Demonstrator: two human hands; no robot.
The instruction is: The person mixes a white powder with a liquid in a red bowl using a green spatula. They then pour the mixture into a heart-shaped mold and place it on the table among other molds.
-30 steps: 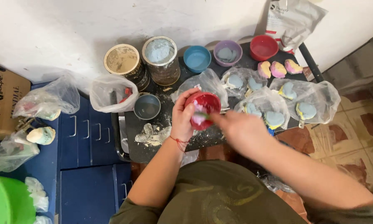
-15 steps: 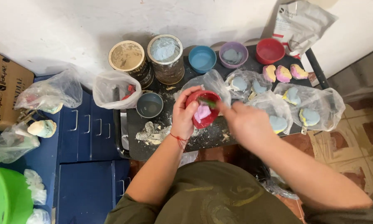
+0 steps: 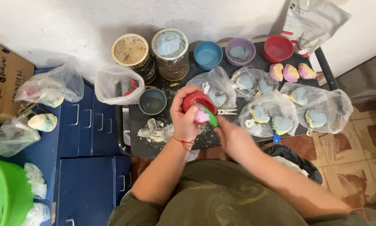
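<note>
Left hand [image 3: 184, 119] grips a soft red rubber mixing bowl [image 3: 198, 104] of pink paste; right hand [image 3: 234, 138] clasps a green-handled spatula [image 3: 209, 117] over the dusty black bench [image 3: 133, 121].

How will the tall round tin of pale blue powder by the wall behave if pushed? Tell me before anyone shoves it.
The tall round tin of pale blue powder looks filled to its rim, so probably heavy. Being tall, it may tip rather than slide. It is open-topped, so powder would likely spill.
</note>
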